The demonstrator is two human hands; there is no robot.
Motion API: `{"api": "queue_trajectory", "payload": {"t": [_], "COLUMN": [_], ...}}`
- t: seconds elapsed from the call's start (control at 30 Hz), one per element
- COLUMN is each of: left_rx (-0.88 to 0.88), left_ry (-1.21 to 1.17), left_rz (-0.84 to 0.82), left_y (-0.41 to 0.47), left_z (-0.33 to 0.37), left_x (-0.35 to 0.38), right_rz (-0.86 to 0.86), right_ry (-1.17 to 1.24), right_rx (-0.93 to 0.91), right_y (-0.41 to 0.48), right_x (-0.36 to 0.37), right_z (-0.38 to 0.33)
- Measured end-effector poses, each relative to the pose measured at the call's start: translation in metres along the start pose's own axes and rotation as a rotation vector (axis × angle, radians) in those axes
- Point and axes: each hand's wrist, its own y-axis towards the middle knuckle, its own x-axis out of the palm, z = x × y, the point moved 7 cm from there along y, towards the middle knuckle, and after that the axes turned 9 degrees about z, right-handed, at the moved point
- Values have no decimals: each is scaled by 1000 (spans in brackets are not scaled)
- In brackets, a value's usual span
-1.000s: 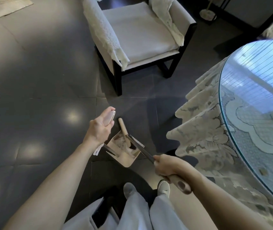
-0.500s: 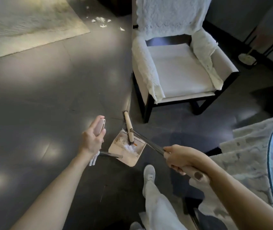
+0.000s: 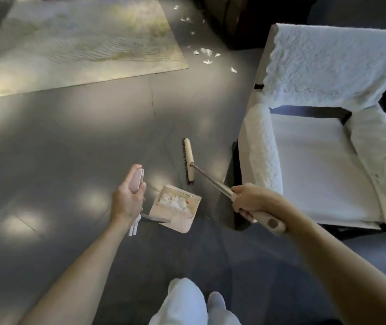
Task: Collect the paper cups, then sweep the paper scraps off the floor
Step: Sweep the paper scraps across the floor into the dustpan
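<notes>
Pink plastic is gripped in both hands. The dustpan handle (image 3: 138, 181) is clasped by the left hand (image 3: 127, 200). Its fingers (image 3: 128, 181) are curled round the handle's upper end, and the thumb is laid against the near side. From this handle a thin dark rod (image 3: 155, 219) runs down to the dustpan (image 3: 180, 219), which is tilted with its mouth turned away from the person. A heap of white paper scraps (image 3: 173, 202) is carried inside it. Whether the pan touches the floor (image 3: 70, 148) cannot be told.

The broom (image 3: 188, 160) is held by the right hand (image 3: 250, 200). Its fingers (image 3: 240, 204) are closed tightly round the pink grip where the metal shaft begins. The shaft slants forward and down to a pale wooden head with dark bristles, placed just beyond the dustpan.

More paper scraps (image 3: 206, 52) are scattered on the dark grey floor well ahead, between the corner of a pale rug (image 3: 81, 38) and a dark piece of furniture (image 3: 246, 17). A white-covered armchair (image 3: 316, 160) stands just to the right of the broom head, with its near arm close to the shaft. The person's white trouser leg (image 3: 182, 303) is seen at the bottom edge.
</notes>
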Motion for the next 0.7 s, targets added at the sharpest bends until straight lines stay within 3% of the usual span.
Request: {"api": "queue_trajectory", "payload": {"t": [0.2, 0.47, 0.7], "left_rx": [-13, 2, 13], "left_ry": [44, 95, 137], "left_rz": [19, -127, -165], "left_y": [116, 260, 336], "left_z": [-2, 5, 9], "left_x": [32, 93, 119], "right_rz": [33, 5, -149], "right_ry": [-5, -55, -111], "right_rx": [-19, 22, 50], "right_y": [119, 265, 306], "right_x": [-33, -45, -31], "right_z": [-63, -124, -131]}}
